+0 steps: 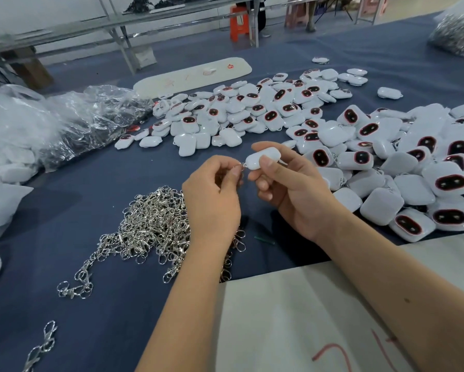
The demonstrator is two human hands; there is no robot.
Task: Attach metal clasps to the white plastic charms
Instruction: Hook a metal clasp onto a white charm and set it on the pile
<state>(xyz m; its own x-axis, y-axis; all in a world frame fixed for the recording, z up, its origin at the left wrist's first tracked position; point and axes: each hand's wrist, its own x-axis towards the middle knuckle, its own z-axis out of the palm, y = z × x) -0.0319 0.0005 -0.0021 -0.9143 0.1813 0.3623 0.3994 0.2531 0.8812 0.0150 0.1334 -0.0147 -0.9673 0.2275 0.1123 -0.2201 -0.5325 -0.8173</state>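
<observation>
Nearest the bench's front edge, a pale sheet of card with red marks (292, 318) lies under both forearms. Above it, the right hand (287, 191) has its grip closed round a white rounded plastic charm (261, 158), while the left hand (212, 200) pinches a small silver metal clasp (240, 165) at the charm's end. A tangled heap of silver clasps (150, 226) lies left; white charms with dark red-rimmed windows (386, 162) are heaped toward the right edge.
</observation>
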